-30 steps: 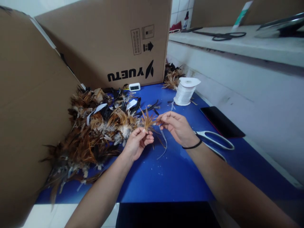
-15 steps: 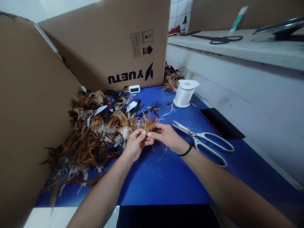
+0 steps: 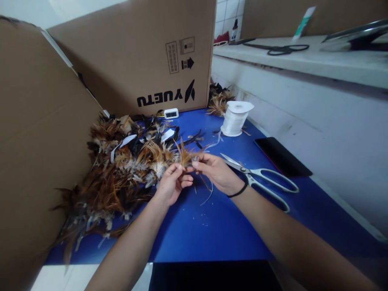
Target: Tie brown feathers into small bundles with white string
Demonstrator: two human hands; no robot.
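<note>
Between thumb and fingers, my left hand (image 3: 172, 182) pinches a small bunch of golden-brown feathers (image 3: 183, 154) that fans upward. Just to its right, my right hand (image 3: 216, 171) has its thumb and forefinger pressed together on a greyish tuft at the side of the bunch; I cannot tell whether that tuft is a separate feather. Against my left hand's far side spreads a large pile of brown, black and grey feathers (image 3: 112, 190). Scissors (image 3: 247, 171) with white handles lie beside my right hand, blades parted.
A spool of white ribbon (image 3: 235, 119) stands at the back of the blue table (image 3: 206, 234). A dark phone-like slab (image 3: 281, 156) lies at right. A cardboard box (image 3: 130, 56) and a small white digital display (image 3: 171, 113) are behind. Black scissors (image 3: 281, 49) rest on the ledge.
My hands have drawn slightly apart at the fingertips. The feather bunch has shifted a little left with my left hand, and a grey tuft now shows at my right fingertips.
</note>
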